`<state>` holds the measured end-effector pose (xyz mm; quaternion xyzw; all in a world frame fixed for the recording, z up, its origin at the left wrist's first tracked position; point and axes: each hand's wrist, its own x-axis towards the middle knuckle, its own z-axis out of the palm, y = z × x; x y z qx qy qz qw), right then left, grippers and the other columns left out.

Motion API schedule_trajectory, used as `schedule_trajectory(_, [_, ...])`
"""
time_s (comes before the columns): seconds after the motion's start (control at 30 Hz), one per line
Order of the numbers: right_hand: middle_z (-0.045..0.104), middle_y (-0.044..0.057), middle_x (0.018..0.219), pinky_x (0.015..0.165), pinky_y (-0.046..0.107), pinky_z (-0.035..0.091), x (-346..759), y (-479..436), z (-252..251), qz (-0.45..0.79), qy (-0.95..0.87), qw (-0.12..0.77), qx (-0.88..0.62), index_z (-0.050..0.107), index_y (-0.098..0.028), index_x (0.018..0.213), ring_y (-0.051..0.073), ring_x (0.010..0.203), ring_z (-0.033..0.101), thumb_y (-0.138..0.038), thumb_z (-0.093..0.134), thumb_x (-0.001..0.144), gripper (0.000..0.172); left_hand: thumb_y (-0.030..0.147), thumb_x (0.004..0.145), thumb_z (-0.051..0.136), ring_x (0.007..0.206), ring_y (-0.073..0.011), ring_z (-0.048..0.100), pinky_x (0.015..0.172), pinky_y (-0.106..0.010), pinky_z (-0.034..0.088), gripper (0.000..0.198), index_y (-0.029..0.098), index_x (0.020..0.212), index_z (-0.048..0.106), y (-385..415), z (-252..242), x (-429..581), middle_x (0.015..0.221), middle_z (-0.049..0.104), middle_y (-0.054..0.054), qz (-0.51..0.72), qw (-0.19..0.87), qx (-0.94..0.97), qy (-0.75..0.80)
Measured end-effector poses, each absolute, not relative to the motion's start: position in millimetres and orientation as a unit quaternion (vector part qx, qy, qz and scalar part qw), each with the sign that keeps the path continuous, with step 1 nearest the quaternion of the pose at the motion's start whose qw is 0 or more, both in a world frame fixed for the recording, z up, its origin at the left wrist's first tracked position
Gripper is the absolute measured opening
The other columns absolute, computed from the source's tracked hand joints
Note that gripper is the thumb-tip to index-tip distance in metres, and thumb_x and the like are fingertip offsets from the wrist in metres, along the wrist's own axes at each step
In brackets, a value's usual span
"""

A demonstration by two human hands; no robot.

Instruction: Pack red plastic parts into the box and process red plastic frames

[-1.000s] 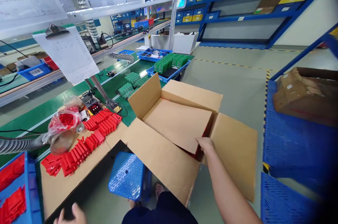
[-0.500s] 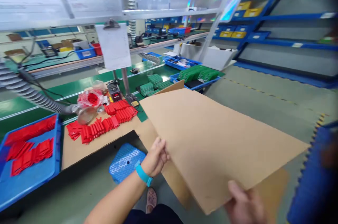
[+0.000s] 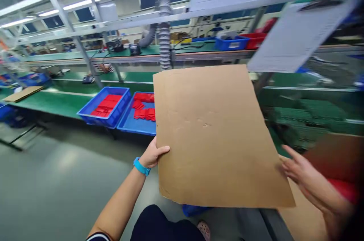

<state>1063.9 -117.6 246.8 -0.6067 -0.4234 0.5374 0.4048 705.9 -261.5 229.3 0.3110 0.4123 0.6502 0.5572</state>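
Observation:
A large, flat brown cardboard sheet is held up in front of me, with small dents near its middle. My left hand, wearing a turquoise wristband, is closed around the sheet's left edge, thumb on the near face. My right hand is beside the sheet's right edge, one finger stretched out and the others partly bent. Blur hides whether its fingertips touch the cardboard. More cardboard lies below my right hand. Behind the sheet, its left edge partly covers a blue tray of red flat pieces.
A blue bin of red pieces stands beside the tray on the green bench. Green circuit boards lie blurred at the right. A ribbed duct and a clipboard sheet hang ahead. Flat cardboard rests far left.
My view has swung left along the bench, and the cardboard sheet has come with it, now tilted up more. My left hand keeps its hold; my right hand has shifted up along the right edge.

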Motion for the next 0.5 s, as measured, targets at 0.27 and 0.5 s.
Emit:
schedule_trajectory(0.27, [0.068, 0.011, 0.099, 0.056, 0.040, 0.055, 827.3, -136.0, 205.0, 0.691, -0.482, 0.264, -0.470, 0.054, -0.027, 0.106, 0.031, 0.073, 0.066, -0.027, 0.077, 0.043, 0.067, 0.039, 0.067, 0.070, 0.126, -0.0283, 0.036, 0.107, -0.043, 0.024, 0.067, 0.023, 0.127, 0.045, -354.3, 207.0, 550.9, 0.137, 0.034, -0.012, 0.710, 0.232, 0.258, 0.613])
schedule_trajectory(0.5, [0.068, 0.008, 0.101, 0.063, 0.039, 0.058, 730.5, -121.9, 160.0, 0.721, -0.503, 0.214, -0.426, 0.055, -0.027, 0.109, 0.029, 0.077, 0.067, -0.027, 0.081, 0.044, 0.070, 0.036, 0.060, 0.076, 0.129, -0.0271, 0.030, 0.110, -0.039, 0.018, 0.074, 0.021, 0.127, 0.049, -366.8, 189.2, 498.8, 0.136, 0.035, -0.011, 0.657, 0.130, 0.235, 0.704])
